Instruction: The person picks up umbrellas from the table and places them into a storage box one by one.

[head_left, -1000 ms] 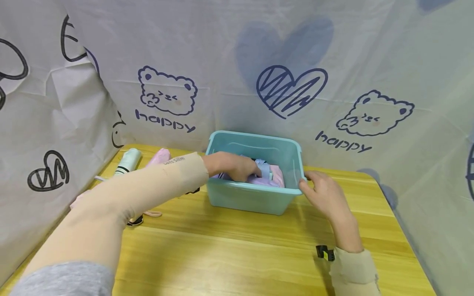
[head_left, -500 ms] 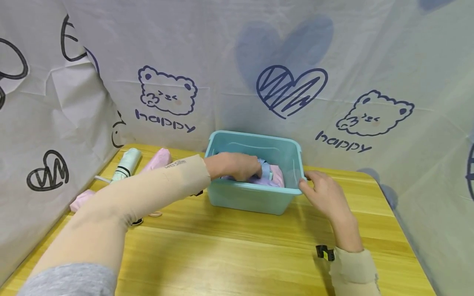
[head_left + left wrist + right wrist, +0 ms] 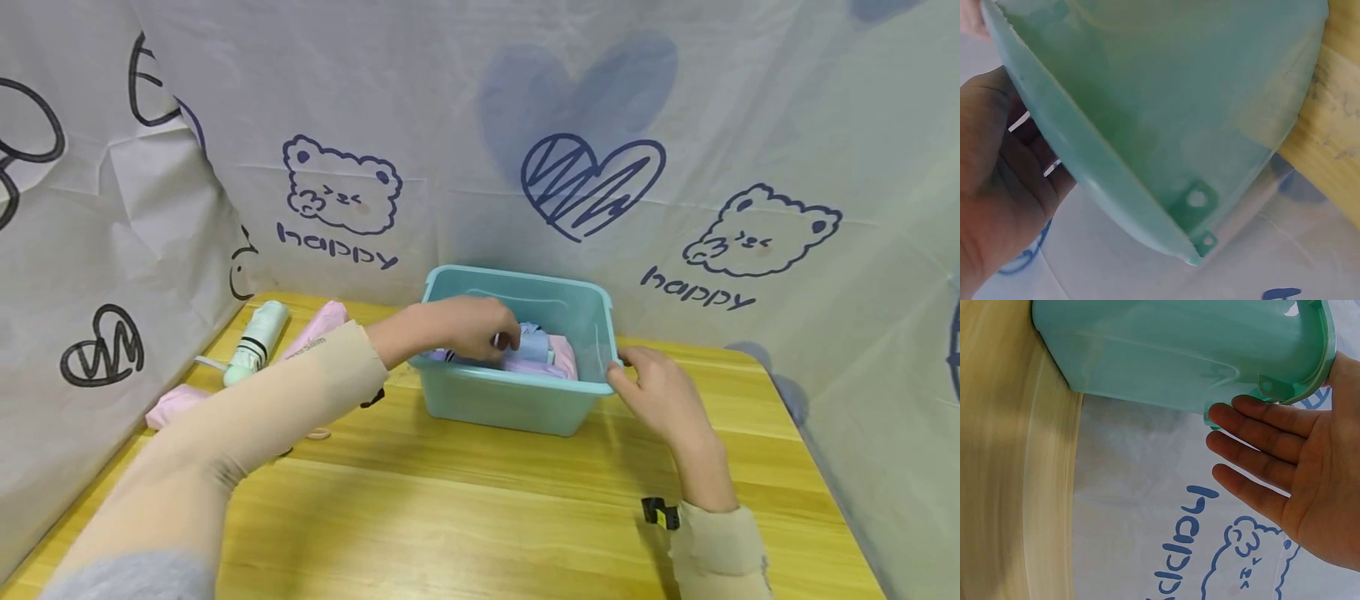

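A light teal plastic bin (image 3: 502, 404) holds several folded items in lavender, blue (image 3: 534, 343) and pink (image 3: 561, 354). My left hand (image 3: 472, 325) hovers inside its left part, fingers loosely bent, with nothing visible between them. In the left wrist view, the left palm (image 3: 1010, 162) shows beyond the bin's rim (image 3: 1085, 144), its fingertips hidden. At the bin's right front corner, my right hand (image 3: 660, 392) rests against the rim. Its fingers (image 3: 1260, 459) are straight and spread in the right wrist view, and the thumb passes behind the rim.
Left of the bin lie a rolled mint umbrella (image 3: 258, 337) with dark stripes and two pink rolled items (image 3: 318, 325), partly covered by the left arm. A beige loop (image 3: 318, 433) shows below the sleeve. A printed cloth (image 3: 465, 167) hangs behind the wooden table (image 3: 465, 517).
My left hand has lifted and drawn back leftward from the folded items in the bin, uncovering more of the blue one. The right hand has stayed at the bin's corner.
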The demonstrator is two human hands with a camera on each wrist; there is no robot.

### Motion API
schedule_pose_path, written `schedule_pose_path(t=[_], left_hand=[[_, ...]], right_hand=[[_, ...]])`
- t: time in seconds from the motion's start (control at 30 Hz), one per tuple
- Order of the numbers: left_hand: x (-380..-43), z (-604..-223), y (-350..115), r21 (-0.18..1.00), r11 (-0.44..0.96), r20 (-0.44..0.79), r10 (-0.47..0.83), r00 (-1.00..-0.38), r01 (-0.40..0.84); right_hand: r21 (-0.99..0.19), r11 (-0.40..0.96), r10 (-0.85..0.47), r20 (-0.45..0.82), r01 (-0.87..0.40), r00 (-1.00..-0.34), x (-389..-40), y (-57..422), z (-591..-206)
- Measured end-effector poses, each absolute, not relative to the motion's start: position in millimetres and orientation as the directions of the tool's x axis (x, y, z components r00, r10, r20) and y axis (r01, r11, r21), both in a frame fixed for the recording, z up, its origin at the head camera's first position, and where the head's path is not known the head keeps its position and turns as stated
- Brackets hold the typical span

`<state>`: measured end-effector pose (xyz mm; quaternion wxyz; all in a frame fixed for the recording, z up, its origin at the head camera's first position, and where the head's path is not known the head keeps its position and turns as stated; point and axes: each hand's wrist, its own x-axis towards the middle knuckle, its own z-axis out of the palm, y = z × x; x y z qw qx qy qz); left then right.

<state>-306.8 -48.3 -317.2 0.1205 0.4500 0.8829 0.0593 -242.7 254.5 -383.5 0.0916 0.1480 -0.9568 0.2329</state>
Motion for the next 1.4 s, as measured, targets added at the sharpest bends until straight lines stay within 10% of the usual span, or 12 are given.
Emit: schedule_pose_path(t=[0.53, 0.97, 1.4], left_hand=[[-276, -344, -125, 0.383, 0.698, 0.309, 0.520, -0.796, 0.605], [-259, -378, -172, 0.404, 0.779, 0.580, 0.187, -0.793, 0.479], [-274, -398, -219, 0.414, 0.887, 0.527, -0.052, -0.848, 0.203]], right_hand=[[-0.419, 0.842, -0.246, 0.259, -0.338, -0.934, -244, 254, -387], [-0.419, 0.846, -0.240, 0.250, -0.329, -0.938, -241, 253, -385], [-0.424, 0.849, -0.234, 0.233, -0.315, -0.944, -241, 253, -385]])
